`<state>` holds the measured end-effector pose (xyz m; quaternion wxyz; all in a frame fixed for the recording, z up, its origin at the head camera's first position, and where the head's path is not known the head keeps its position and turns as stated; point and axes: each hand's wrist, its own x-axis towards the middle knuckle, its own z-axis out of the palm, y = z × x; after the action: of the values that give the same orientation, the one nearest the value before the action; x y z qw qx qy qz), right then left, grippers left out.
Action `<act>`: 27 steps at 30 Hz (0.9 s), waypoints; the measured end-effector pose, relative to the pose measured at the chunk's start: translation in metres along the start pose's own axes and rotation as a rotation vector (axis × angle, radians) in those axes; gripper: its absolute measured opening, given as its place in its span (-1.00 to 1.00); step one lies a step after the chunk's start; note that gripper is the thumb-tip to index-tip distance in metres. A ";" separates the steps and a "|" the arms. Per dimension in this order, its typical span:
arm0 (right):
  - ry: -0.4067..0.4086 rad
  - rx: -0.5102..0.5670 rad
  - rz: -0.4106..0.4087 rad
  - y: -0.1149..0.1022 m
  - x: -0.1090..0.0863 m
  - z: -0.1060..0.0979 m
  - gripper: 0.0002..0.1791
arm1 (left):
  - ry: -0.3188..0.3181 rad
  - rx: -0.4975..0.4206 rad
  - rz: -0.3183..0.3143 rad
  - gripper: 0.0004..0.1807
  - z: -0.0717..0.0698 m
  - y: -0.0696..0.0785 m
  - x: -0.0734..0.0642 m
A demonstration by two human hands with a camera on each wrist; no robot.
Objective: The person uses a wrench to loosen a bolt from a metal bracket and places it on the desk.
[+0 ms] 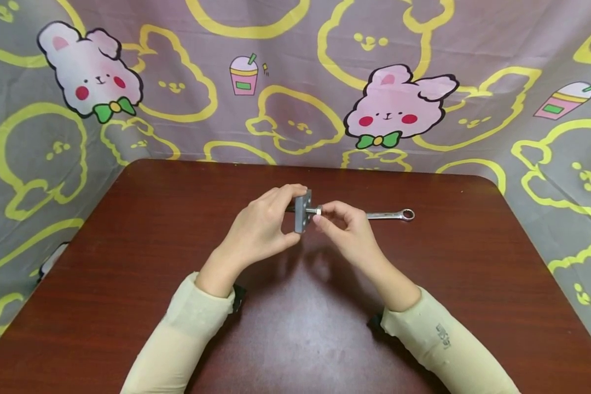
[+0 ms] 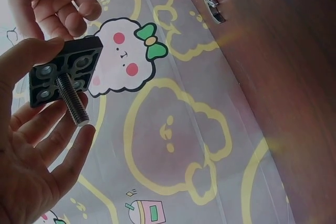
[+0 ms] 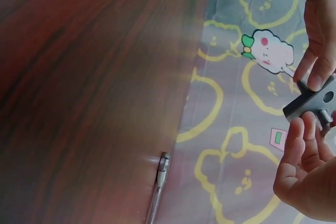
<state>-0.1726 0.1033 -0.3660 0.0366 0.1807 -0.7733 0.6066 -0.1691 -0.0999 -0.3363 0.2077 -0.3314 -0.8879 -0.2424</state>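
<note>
My left hand (image 1: 258,224) grips a dark grey square plate (image 1: 300,214) by its upper and lower edges, holding it upright above the table. Through the plate runs a silver threaded bolt (image 2: 72,100), whose bare end sticks out on the left hand's side. On the other side, my right hand (image 1: 352,224) pinches the bolt's silver end piece (image 1: 319,210) between thumb and fingers. Whether that piece is a head or a nut, I cannot tell. Several holes show in the plate's face in the left wrist view.
A silver wrench (image 1: 389,215) lies on the dark red-brown table (image 1: 128,262), behind and to the right of the right hand, which partly hides it. A cartoon-printed cloth (image 1: 295,65) hangs around the table's back and sides.
</note>
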 end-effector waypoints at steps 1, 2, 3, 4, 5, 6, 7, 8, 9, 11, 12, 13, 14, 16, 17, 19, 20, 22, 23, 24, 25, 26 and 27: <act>0.002 0.001 -0.013 -0.001 0.000 0.000 -0.82 | -0.004 -0.004 0.000 -0.21 0.000 0.000 0.000; 0.003 0.001 -0.030 -0.001 0.000 0.000 -0.80 | -0.007 -0.007 0.000 -0.21 0.000 0.000 0.000; 0.003 -0.002 -0.044 -0.002 -0.001 -0.001 -0.77 | -0.011 -0.010 0.000 -0.21 0.000 0.000 0.000; 0.004 -0.005 -0.059 -0.003 -0.001 -0.001 -0.74 | -0.012 -0.013 0.000 -0.21 0.000 0.001 0.000; 0.002 -0.004 -0.072 -0.004 -0.001 -0.001 -0.72 | -0.014 -0.015 0.000 -0.21 0.000 0.001 0.000; 0.000 0.000 -0.082 -0.004 -0.001 -0.001 -0.71 | -0.015 -0.016 0.000 -0.22 0.000 0.001 0.000; 0.000 0.004 -0.088 -0.005 -0.002 -0.001 -0.70 | -0.016 -0.017 0.000 -0.21 0.000 0.001 0.000; -0.002 0.010 -0.093 -0.006 -0.002 -0.001 -0.70 | -0.015 -0.018 0.000 -0.22 -0.001 0.001 0.000; -0.002 0.017 -0.095 -0.007 -0.003 -0.002 -0.70 | -0.015 -0.018 0.000 -0.22 -0.001 0.002 0.000; -0.003 0.033 -0.099 -0.008 -0.004 -0.002 -0.70 | -0.018 -0.015 -0.002 -0.22 -0.001 0.002 0.000; -0.004 0.042 -0.101 -0.008 -0.004 -0.002 -0.70 | -0.022 -0.015 -0.005 -0.22 -0.002 0.002 -0.001; -0.004 0.050 -0.106 -0.009 -0.004 -0.003 -0.70 | -0.024 -0.015 -0.006 -0.22 -0.002 0.003 0.000; -0.004 0.053 -0.113 -0.009 -0.005 -0.003 -0.70 | -0.026 -0.016 -0.007 -0.22 -0.002 0.003 0.000; 0.003 0.035 -0.137 -0.009 -0.005 -0.004 -0.72 | -0.028 -0.017 -0.007 -0.22 -0.003 0.004 0.000; 0.007 0.017 -0.155 -0.009 -0.005 -0.004 -0.73 | -0.029 -0.017 -0.006 -0.22 -0.003 0.004 0.000; 0.018 -0.017 -0.199 -0.008 -0.005 -0.004 -0.74 | -0.030 -0.020 -0.003 -0.23 -0.003 0.003 0.000; 0.023 -0.034 -0.221 -0.007 -0.005 -0.004 -0.74 | -0.032 -0.021 -0.001 -0.23 -0.003 0.003 0.000; 0.031 -0.050 -0.266 -0.006 -0.005 -0.004 -0.73 | -0.035 -0.021 -0.003 -0.23 -0.003 0.003 0.001; 0.031 -0.050 -0.286 -0.005 -0.004 -0.004 -0.73 | -0.037 -0.019 -0.005 -0.23 -0.002 0.003 0.000; 0.030 -0.041 -0.300 -0.005 -0.004 -0.004 -0.73 | -0.039 -0.018 -0.006 -0.22 -0.002 0.003 0.001; 0.027 -0.032 -0.308 -0.005 -0.004 -0.004 -0.72 | -0.040 -0.018 -0.010 -0.22 -0.002 0.003 0.000; 0.021 -0.020 -0.314 -0.005 -0.004 -0.004 -0.73 | -0.043 -0.019 -0.011 -0.22 -0.001 0.003 0.000; 0.014 -0.003 -0.313 -0.006 -0.005 -0.004 -0.73 | -0.045 -0.021 -0.012 -0.23 -0.001 0.002 0.000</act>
<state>-0.1667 0.1070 -0.3609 0.1364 0.2949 -0.7362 0.5936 -0.1671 -0.0987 -0.3350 0.1826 -0.3335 -0.8918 -0.2453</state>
